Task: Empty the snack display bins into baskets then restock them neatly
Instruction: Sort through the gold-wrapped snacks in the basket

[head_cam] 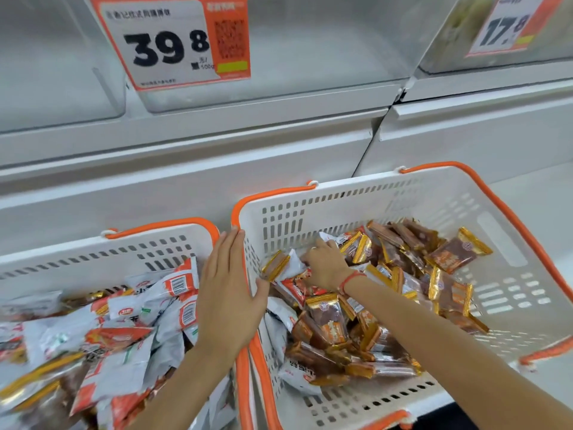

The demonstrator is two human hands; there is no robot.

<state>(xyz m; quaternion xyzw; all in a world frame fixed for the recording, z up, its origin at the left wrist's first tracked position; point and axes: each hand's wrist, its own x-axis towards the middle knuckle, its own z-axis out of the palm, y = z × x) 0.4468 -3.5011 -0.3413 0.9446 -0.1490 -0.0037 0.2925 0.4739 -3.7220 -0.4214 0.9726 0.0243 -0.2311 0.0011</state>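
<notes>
Head view: white shelving, two baskets; left hand flat on rim, right hand gripping snack packets.

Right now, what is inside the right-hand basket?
The right basket holds a loose heap of brown, gold-edged snack packets with some white-and-red ones. The right hand reaches into them; whatever lies beneath the heap and the hand is covered.

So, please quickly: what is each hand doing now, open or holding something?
Left hand: open, fingers straight, flat against the right basket's rim.
Right hand: fingers curled on snack packets in that basket; its grip is hidden.
</notes>
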